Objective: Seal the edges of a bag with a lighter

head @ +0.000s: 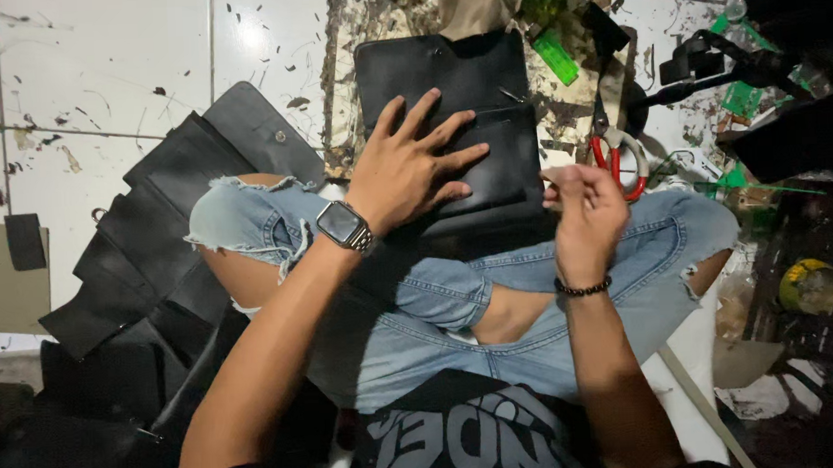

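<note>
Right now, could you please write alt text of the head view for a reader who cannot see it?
A person sitting cross-legged in torn jeans presses the left hand flat on a black leather wallet piece lying on a worn board. The right hand is raised beside it, fingers pinched, near red-handled scissors. More black leather pieces lie on the white tile floor.

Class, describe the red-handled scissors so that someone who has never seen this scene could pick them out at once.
Start at the worn, paint-flecked board lying on the white tiled floor in front of the seated person's knees. On it lies a black leather piece; go to the board's right edge, just beyond the right hand. The scissors lie there, the only thing nearby with bright red loop handles.
</note>
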